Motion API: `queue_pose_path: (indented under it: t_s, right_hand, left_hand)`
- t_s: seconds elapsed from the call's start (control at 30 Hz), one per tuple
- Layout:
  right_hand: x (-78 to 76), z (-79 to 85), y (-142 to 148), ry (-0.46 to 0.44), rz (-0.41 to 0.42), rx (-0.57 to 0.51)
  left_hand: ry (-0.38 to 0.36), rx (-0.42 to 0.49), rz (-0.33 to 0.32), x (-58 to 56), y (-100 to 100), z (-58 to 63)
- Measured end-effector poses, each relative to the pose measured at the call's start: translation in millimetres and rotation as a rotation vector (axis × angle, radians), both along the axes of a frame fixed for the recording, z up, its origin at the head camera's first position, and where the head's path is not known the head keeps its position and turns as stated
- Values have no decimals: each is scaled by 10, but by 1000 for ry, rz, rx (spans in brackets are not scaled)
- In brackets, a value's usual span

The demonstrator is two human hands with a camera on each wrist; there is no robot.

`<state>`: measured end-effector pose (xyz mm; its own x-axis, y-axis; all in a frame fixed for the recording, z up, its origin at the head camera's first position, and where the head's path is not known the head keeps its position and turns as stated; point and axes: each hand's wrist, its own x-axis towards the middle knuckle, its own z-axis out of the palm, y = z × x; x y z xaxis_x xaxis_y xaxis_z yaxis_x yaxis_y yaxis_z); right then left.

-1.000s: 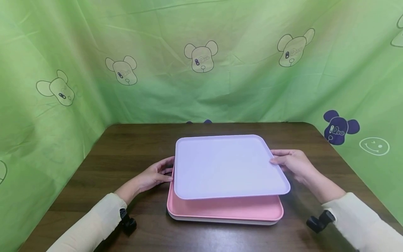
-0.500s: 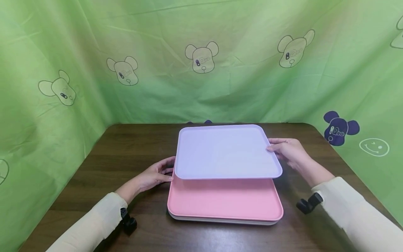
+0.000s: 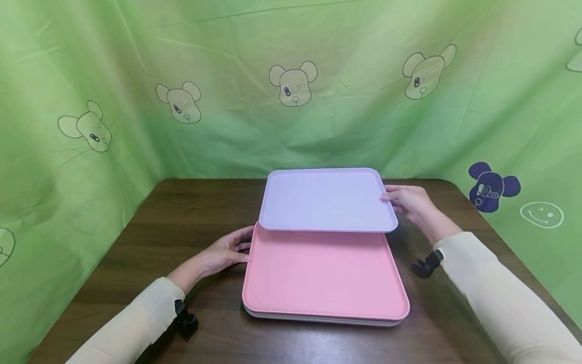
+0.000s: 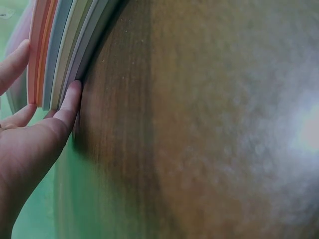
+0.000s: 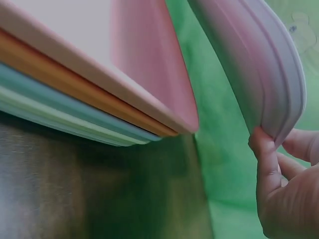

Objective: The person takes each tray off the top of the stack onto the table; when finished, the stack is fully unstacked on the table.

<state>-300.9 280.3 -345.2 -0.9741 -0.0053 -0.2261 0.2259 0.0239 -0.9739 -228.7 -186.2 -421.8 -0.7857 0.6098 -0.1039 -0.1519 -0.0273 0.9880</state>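
Note:
A lavender tray (image 3: 325,199) is held up over the far part of a stack, its near edge above the pink tray (image 3: 325,278) that tops the pile. My right hand (image 3: 411,205) pinches the lavender tray's right edge between thumb and fingers; in the right wrist view the tray hangs apart from the pile. My left hand (image 3: 225,255) touches the stack's left side with fairly straight, spread fingers. Below the pink tray, the left wrist view shows the edges of an orange tray (image 4: 46,59), a blue tray (image 4: 56,55) and several paler ones.
The stack stands on a dark wooden table (image 3: 191,202), with bare wood left and right of it. A green curtain (image 3: 227,136) printed with bear heads hangs behind and along both sides. Each sleeve carries a black wrist camera (image 3: 185,319).
My right hand has moved the lavender tray away toward the back of the table, uncovering most of the pink tray. The left hand has stayed at the stack's side.

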Motion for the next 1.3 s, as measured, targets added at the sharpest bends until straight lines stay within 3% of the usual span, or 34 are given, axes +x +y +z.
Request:
queue_pose_path:
  t_s: [0.43,0.7,1.3]
  right_hand:
    - [-360,-100,31,-8,-30,-122]
    - [-510,-194,52,-24,-7,-204]
    - [-663,-322,61,-17,-3,-134]
  left_hand:
    - [-11,12,2,12,-3,3]
    - [-16,-18,8,-5,-14,-11]
    - [-22,-45,25,-15,-25,-25]
